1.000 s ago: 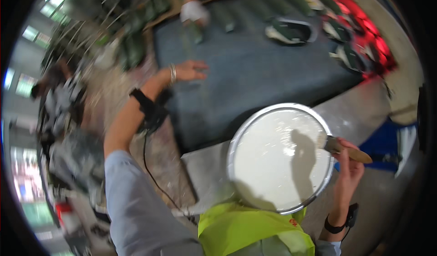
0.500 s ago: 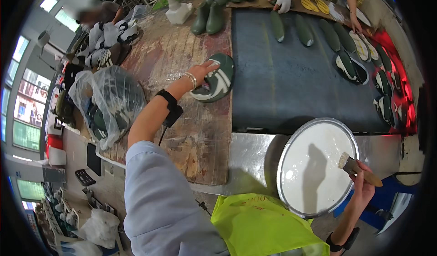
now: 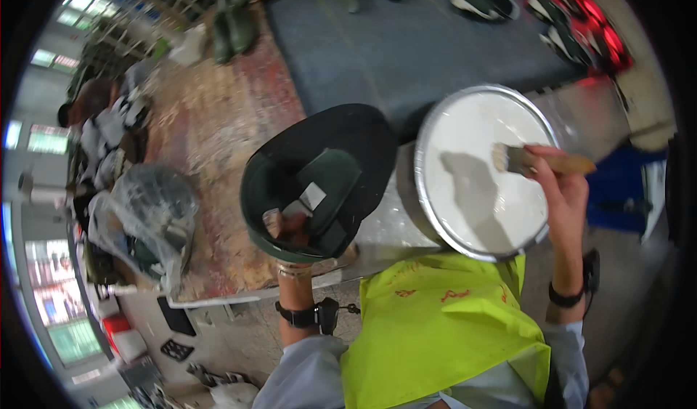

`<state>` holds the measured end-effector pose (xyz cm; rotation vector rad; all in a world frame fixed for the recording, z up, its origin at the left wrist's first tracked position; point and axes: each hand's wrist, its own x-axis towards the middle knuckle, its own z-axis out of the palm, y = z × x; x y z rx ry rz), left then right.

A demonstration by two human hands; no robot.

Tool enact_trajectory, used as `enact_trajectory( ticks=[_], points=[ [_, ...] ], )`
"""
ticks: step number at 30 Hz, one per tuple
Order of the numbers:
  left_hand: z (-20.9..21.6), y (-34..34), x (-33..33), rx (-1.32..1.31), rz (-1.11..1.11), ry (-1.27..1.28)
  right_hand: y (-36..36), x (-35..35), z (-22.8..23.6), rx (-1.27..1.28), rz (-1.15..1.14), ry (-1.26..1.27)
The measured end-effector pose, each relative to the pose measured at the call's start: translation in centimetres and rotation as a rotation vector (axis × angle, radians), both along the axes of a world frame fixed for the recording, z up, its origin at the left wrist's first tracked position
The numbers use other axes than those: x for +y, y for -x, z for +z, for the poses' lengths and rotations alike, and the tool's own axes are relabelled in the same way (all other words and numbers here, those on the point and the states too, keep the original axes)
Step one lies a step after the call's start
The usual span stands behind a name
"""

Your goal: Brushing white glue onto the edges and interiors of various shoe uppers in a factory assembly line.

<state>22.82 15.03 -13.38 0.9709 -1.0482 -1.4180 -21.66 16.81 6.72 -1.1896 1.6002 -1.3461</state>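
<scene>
My left hand (image 3: 287, 227) is closed on a dark green shoe upper (image 3: 261, 191) with a broad black flap. It holds the upper above the front of the worn table, fingers partly hidden inside; white labels show within. In my right hand (image 3: 559, 191), the fingers are wrapped round a flat paintbrush (image 3: 559, 162) with a wooden handle. Its pale bristles point left over a large round metal-rimmed bucket (image 3: 423, 184) of white liquid. A shadow falls on the liquid; whether the bristles touch it I cannot tell.
A worn wooden table (image 3: 210, 118) lies left of a dark conveyor belt (image 3: 348, 60). Green boots (image 3: 232, 31) stand at the table's far end. A clear plastic bag (image 3: 149, 213) with green pieces sits at left. Shoe uppers (image 3: 479, 2) and soles lie on the belt near a red glow.
My left hand has lifted the green shoe upper off the table and brought it nearer. The brush remains over the bucket, now more level. The view has turned and shifted.
</scene>
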Motion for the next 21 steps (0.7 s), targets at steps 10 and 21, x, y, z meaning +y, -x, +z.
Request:
enact_trajectory(
  ticks=[10,21],
  points=[
    [9.8,6.5,-1.8,-0.333,0.165,0.369,1.4,-2.8,-7.7,0.083,-0.007,-0.084],
    [16.6,14.2,-7.3,-0.649,-0.454,0.542,2.9,-4.4,-5.7,0.039,0.097,0.010]
  ],
)
